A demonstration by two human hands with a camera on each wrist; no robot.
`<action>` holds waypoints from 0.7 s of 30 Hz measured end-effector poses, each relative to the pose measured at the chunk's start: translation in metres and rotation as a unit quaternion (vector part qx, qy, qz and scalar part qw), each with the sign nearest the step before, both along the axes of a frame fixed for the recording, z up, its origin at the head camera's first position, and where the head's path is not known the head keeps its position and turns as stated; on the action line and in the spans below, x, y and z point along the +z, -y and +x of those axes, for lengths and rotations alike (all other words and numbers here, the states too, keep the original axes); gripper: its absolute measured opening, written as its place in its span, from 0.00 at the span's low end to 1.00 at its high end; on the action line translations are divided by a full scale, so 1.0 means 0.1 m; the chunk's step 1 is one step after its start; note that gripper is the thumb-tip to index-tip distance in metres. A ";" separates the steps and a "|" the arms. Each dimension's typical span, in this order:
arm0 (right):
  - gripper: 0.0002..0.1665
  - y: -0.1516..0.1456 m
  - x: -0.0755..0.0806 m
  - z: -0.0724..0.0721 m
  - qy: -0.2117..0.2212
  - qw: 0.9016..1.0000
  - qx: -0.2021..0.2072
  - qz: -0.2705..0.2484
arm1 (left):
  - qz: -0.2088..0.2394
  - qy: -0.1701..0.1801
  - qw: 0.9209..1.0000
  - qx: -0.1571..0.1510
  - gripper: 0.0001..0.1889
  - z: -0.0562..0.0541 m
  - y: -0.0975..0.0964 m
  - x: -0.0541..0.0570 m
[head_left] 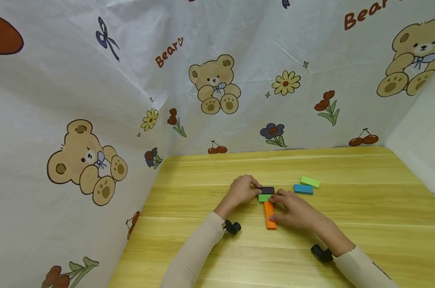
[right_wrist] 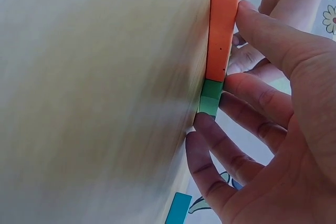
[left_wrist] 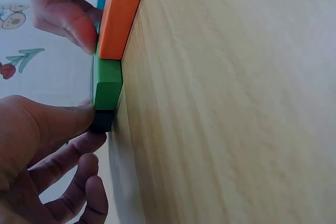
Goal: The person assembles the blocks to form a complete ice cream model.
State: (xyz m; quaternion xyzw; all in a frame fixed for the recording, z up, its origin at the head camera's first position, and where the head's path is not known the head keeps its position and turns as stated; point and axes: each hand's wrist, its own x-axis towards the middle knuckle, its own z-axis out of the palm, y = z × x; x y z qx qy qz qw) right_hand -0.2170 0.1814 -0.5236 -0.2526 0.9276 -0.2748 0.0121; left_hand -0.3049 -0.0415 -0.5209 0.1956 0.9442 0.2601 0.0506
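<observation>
Three wooden blocks meet on the table. A long orange block (head_left: 270,216) runs toward me, and its far end touches a green block (head_left: 263,198) lying crosswise. Behind the green one, against its far side, is a black block (head_left: 268,190). My left hand (head_left: 243,189) pinches the left end of the black block between thumb and fingers; its thumb also borders the green block in the left wrist view. From the right, my right hand (head_left: 297,209) touches the green block with its fingertips, while its thumb rests at the orange block (right_wrist: 223,30).
To the right and farther back lie a blue block (head_left: 303,189) and a light green block (head_left: 310,182), close together. The wooden table (head_left: 203,172) ends at a bear-printed cloth (head_left: 142,80) behind and on the left. A white wall (head_left: 422,124) stands at right.
</observation>
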 end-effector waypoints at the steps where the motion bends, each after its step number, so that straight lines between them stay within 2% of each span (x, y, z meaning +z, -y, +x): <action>1: 0.32 0.00 0.01 0.00 0.000 1.000 0.000 0.000 | 0.001 0.000 1.000 0.001 0.08 0.00 0.00 0.00; 11: 0.33 0.00 -0.01 0.04 0.011 1.000 0.006 -0.002 | 0.017 0.008 1.000 0.006 0.06 0.01 0.02 -0.08; 21: 0.32 0.01 0.05 0.04 0.003 1.000 0.002 -0.007 | 0.017 0.010 1.000 -0.018 0.07 -0.02 0.03 -0.02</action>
